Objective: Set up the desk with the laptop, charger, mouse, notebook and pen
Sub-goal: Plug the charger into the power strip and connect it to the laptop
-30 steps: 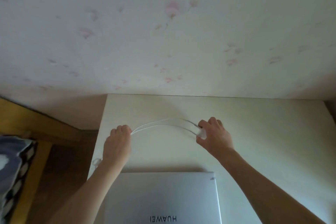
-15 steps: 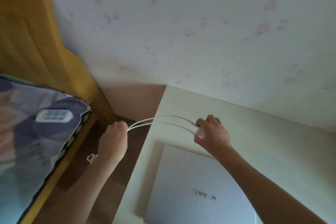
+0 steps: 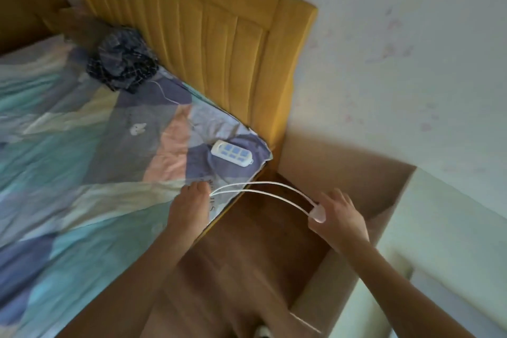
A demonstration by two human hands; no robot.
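My left hand (image 3: 190, 207) grips a doubled white charger cable (image 3: 260, 188) over the corner of the bed. The cable arcs right to my right hand (image 3: 338, 218), which pinches the white charger plug (image 3: 318, 215) above the floor gap. A white power strip (image 3: 231, 156) with blue sockets lies on the bedspread just beyond my left hand. The white desk (image 3: 450, 228) shows at the right edge. Laptop, mouse, notebook and pen are out of view.
A bed with a patterned blue and teal bedspread (image 3: 82, 173) fills the left, with a yellow padded headboard (image 3: 219, 44) behind it. Dark checked cloth (image 3: 123, 63) is bunched near the headboard. Brown wooden floor (image 3: 247, 255) lies between bed and desk.
The view has swung left from the desk to the bed. Both hands have carried the cable and plug away from the desk, toward the power strip. The laptop has left the view.
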